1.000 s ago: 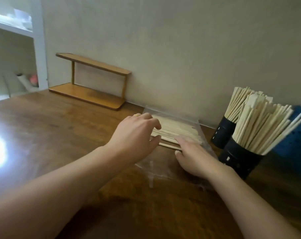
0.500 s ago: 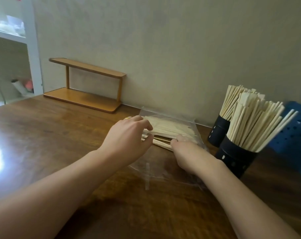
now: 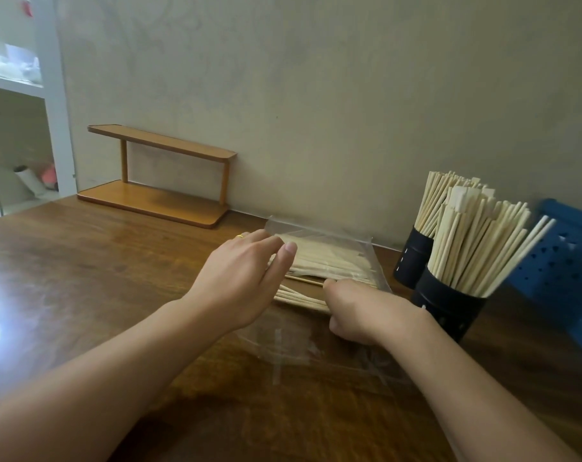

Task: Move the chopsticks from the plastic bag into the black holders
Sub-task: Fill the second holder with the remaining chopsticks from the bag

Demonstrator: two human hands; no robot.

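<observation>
A clear plastic bag (image 3: 319, 351) lies flat on the wooden table, with pale wooden chopsticks (image 3: 329, 258) stacked at its far end. My right hand (image 3: 359, 311) is closed around a small bunch of chopsticks drawn toward the bag's near side. My left hand (image 3: 246, 278) rests on the bag's left part, fingers spread over the chopstick ends. Two black holders stand to the right, the near holder (image 3: 449, 305) and the far holder (image 3: 411, 258), both packed with upright chopsticks.
A wooden two-tier rack (image 3: 156, 176) stands against the wall at the back left. A blue perforated basket (image 3: 562, 271) sits right of the holders. A white shelf unit (image 3: 54, 105) is at the far left. A bright glare spot lies on the table's left edge.
My right hand has curled shut around a few chopsticks and pulled them toward me, away from the stack. My left hand's fingers have spread flatter over the bag.
</observation>
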